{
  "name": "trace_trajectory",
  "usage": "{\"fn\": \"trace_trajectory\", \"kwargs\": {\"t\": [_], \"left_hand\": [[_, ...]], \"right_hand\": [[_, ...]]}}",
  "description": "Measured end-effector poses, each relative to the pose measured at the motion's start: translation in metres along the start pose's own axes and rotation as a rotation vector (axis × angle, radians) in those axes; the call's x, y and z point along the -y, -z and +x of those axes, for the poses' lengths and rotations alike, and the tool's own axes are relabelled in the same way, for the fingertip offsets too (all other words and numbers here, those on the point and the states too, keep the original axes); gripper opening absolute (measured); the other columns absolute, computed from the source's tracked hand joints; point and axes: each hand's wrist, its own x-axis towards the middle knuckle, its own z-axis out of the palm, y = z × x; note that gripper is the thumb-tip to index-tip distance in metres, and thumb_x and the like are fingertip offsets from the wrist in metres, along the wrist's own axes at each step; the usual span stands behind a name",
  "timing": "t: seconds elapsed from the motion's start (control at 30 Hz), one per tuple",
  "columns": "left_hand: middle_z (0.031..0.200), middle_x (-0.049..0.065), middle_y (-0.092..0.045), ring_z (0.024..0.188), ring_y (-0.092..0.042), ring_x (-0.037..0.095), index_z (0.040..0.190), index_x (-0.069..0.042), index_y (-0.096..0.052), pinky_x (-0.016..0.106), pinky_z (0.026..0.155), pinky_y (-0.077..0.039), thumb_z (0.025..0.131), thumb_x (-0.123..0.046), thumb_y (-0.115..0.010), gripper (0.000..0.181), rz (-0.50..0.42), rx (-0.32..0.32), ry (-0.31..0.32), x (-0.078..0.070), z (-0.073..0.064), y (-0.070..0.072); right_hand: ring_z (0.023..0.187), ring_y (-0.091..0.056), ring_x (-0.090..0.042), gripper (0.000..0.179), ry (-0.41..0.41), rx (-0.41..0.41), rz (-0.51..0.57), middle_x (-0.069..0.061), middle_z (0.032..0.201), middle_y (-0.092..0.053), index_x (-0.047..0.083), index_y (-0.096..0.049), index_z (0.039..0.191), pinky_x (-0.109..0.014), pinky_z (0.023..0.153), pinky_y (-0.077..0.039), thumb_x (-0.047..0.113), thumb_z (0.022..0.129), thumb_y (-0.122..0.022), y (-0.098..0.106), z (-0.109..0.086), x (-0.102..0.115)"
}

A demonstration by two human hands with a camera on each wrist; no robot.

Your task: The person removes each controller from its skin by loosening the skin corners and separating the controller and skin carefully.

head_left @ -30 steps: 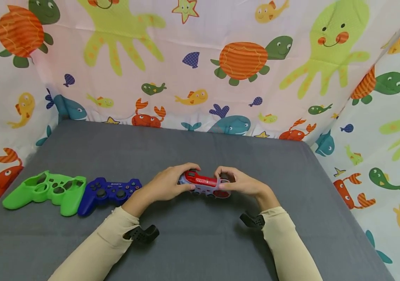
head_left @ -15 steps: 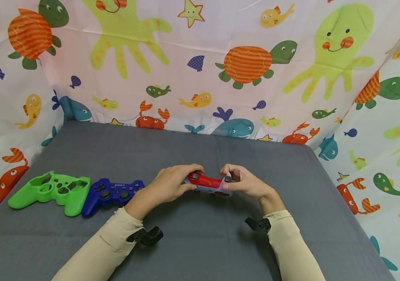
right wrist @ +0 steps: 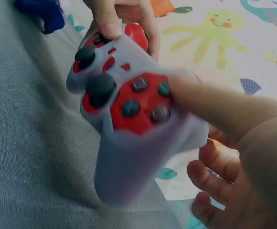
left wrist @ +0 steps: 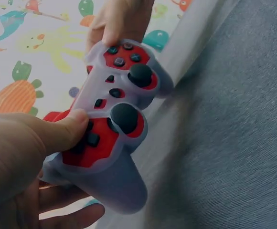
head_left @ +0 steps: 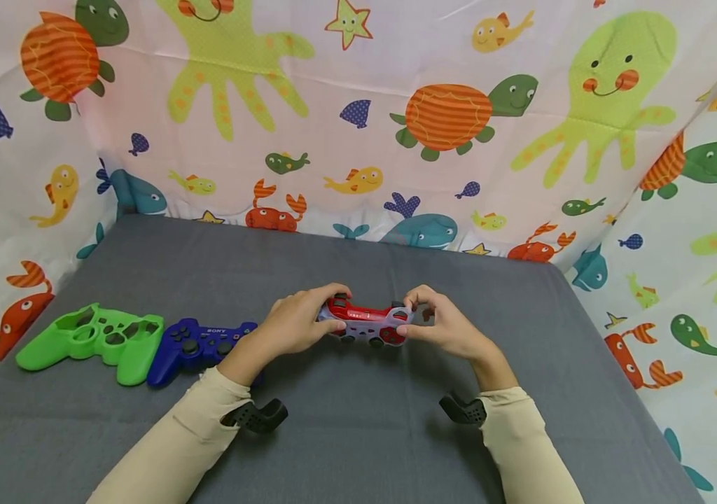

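Observation:
A red game controller (head_left: 367,313) in a translucent whitish silicone cover (left wrist: 119,188) is held up between both hands, above the table. My left hand (head_left: 292,323) grips one end, its thumb (left wrist: 71,126) pressing the cover beside the directional pad and its fingers behind. At the other end my right hand (head_left: 449,329) pinches the cover between thumb (right wrist: 200,98) and fingers. The cover leaves the black sticks (right wrist: 100,89) and the red face around the buttons (right wrist: 131,108) exposed. In the head view, red also shows along the controller's top edge.
On the table's left lie a green silicone cover (head_left: 128,350) and a blue Sony controller (head_left: 172,353), side by side. The grey tabletop (head_left: 358,434) meets a cloth backdrop (head_left: 333,70) printed with sea animals. Black straps (head_left: 258,416) circle both wrists.
The held controller has tilted, bringing its sticks into the head view at its lower edge. My right hand has shifted slightly right, uncovering more of that end. The head view has shifted a little.

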Motion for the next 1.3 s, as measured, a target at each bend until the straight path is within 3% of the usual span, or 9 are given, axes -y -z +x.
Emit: {"fn": "trace_trajectory", "kwargs": {"t": [0.23,0.4,0.53,0.63,0.83,0.93,1.07,1.17,1.3], "left_hand": [[0.116,0.004,-0.069,0.075,-0.056,0.020,0.137,-0.029,-0.056,0.035,0.064,-0.040,0.096,-0.035,-0.070,0.044,-0.096,-0.005,0.051,0.003,0.002,-0.003],[0.141,0.016,-0.060,0.123,-0.060,0.035,0.141,-0.022,-0.055,0.054,0.096,-0.051,0.098,-0.029,-0.068,0.045,-0.250,-0.005,0.068,0.004,0.005,-0.004],[0.149,0.015,-0.054,0.139,-0.049,0.037,0.141,-0.021,-0.055,0.059,0.108,-0.043,0.099,-0.027,-0.067,0.045,-0.320,-0.014,0.063,0.007,0.008,-0.008],[0.148,0.014,-0.054,0.130,-0.056,0.035,0.142,-0.020,-0.054,0.054,0.103,-0.047,0.099,-0.025,-0.066,0.045,-0.357,-0.032,0.051,0.009,0.009,-0.011],[0.127,0.016,-0.063,0.074,-0.067,0.027,0.148,-0.020,-0.048,0.038,0.070,-0.052,0.101,-0.026,-0.064,0.050,-0.421,-0.060,0.099,0.009,0.011,-0.019],[0.138,0.015,-0.059,0.097,-0.068,0.028,0.150,-0.019,-0.045,0.046,0.088,-0.055,0.101,-0.027,-0.064,0.053,-0.394,-0.072,0.108,0.009,0.010,-0.020],[0.151,0.014,-0.050,0.131,-0.054,0.033,0.154,-0.019,-0.037,0.057,0.108,-0.043,0.101,-0.026,-0.063,0.059,-0.335,-0.093,0.103,0.009,0.009,-0.020],[0.126,0.018,-0.061,0.106,-0.062,0.033,0.152,-0.023,-0.031,0.050,0.088,-0.050,0.102,-0.025,-0.061,0.058,-0.323,-0.104,0.119,0.009,0.009,-0.020],[0.091,0.013,-0.057,0.074,-0.053,0.027,0.143,-0.023,-0.028,0.038,0.065,-0.039,0.100,-0.023,-0.065,0.057,-0.338,-0.109,0.148,0.010,0.010,-0.022]], "right_hand": [[0.089,-0.055,-0.011,0.018,0.057,-0.067,0.145,-0.011,0.099,-0.047,-0.002,-0.050,0.089,-0.021,0.066,-0.052,-0.009,0.092,-0.066,-0.011,0.005,-0.005],[0.089,-0.050,-0.013,0.027,0.046,-0.229,0.114,-0.008,0.095,-0.046,-0.003,-0.046,0.074,-0.017,0.068,-0.049,-0.015,0.086,-0.068,-0.013,0.007,-0.008],[0.089,-0.060,-0.008,0.016,-0.013,-0.202,0.156,-0.005,0.098,-0.053,-0.006,-0.056,0.081,-0.019,0.073,-0.054,-0.010,0.086,-0.071,-0.010,0.006,-0.017],[0.087,-0.065,-0.006,0.010,-0.039,-0.170,0.249,0.001,0.104,-0.060,-0.011,-0.060,0.092,-0.024,0.074,-0.057,-0.004,0.092,-0.067,-0.008,0.004,-0.022],[0.083,-0.071,-0.004,0.029,-0.086,-0.277,0.344,0.003,0.103,-0.075,-0.014,-0.055,0.118,-0.028,0.074,-0.060,0.001,0.096,-0.065,-0.011,0.007,-0.026],[0.087,-0.069,-0.002,0.033,-0.112,-0.266,0.306,-0.012,0.111,-0.074,-0.010,-0.053,0.127,-0.024,0.080,-0.057,0.002,0.098,-0.062,-0.014,0.009,-0.026],[0.092,-0.065,-0.003,0.032,-0.113,-0.203,0.238,-0.030,0.121,-0.065,-0.006,-0.053,0.133,-0.023,0.086,-0.054,0.006,0.103,-0.054,-0.015,0.010,-0.025],[0.093,-0.064,-0.002,0.033,-0.104,-0.188,0.219,-0.034,0.124,-0.063,-0.005,-0.051,0.135,-0.024,0.087,-0.053,0.007,0.105,-0.052,-0.017,0.010,-0.026],[0.093,-0.065,-0.003,0.037,-0.098,-0.180,0.222,-0.034,0.127,-0.063,-0.005,-0.045,0.140,-0.022,0.087,-0.053,0.007,0.105,-0.051,-0.021,0.011,-0.028]]}}
